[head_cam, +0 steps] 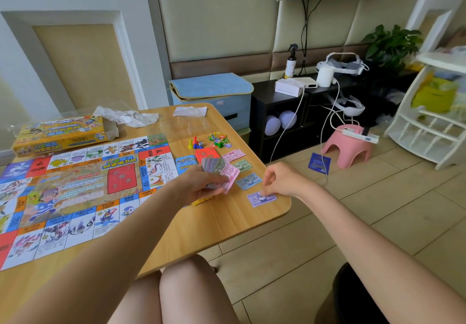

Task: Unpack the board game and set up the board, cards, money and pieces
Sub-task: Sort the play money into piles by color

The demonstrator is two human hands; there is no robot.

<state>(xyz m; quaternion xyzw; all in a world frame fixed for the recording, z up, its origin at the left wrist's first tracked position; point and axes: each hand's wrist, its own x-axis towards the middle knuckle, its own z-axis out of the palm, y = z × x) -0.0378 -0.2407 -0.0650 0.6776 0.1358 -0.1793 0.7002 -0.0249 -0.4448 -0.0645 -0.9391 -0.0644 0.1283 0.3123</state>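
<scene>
Near the desk (227, 222) edge, a purple note (261, 199) is pinched flat by the right hand (280, 181). A fanned wad of play money (222, 169) is gripped in the left hand (199, 185). Beyond, the board (75, 187) is spread, with pawns (194, 143) and the box (60, 134) behind.

head-worn view, down over table (227, 225)

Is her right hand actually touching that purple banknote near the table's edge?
Touching. In the head view the right hand has its fingertips down on the top edge of the purple banknote, with no gap visible between them.
</scene>
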